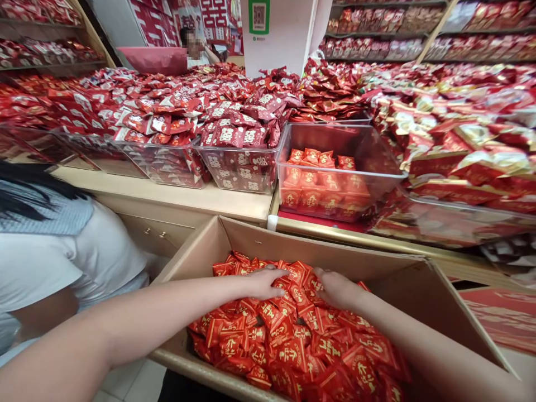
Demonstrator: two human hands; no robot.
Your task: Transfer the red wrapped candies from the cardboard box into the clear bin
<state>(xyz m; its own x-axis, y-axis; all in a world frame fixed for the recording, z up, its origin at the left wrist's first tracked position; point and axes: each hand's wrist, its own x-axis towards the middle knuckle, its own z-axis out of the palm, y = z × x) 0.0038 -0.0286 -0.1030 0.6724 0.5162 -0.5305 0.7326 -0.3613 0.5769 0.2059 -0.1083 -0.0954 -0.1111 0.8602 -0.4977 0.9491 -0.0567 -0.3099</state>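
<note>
Nearest the lens: own left arm [125, 329] from lower left, right arm [419, 340] from lower right, both running into the cardboard box [402, 279].

- Cardboard box: fills bottom centre, flaps open, set below the table [188, 195] edge. Probably why both arms go in from above.
- Red packets [293, 346]: loose heap in the box, gold print, well below the rim.
- Left hand [263, 282]: palm down on the top of the heap, centre frame. Fingers loose and spread across the packets, not clenched. Reads as flat contact because the heap is loose.
- Right hand [335, 287]: just beside the left, also palm down. Fingers curl down into the packets with the tips buried, so can't tell if it grips any.
- Clear bin [377, 162]: on the table above the box, right of centre. Holds only a low layer of the same-looking orange-red packs [322, 184].
- Full bins [243, 167]: to its left, heaped over the rim with darker red wrappers.
- Co-worker [62, 251]: left edge, white top, dark hair, cut off by the frame, hands not visible.
- Second person [195, 47]: upper left, behind the piles, mostly hidden.

Hard to make out:
- Right side of the frame is smeared, the wrappers there are unreadable.
- Box bottom and near wall are cut off at the lower edge.
- Print on the packets is too small to read.
</note>
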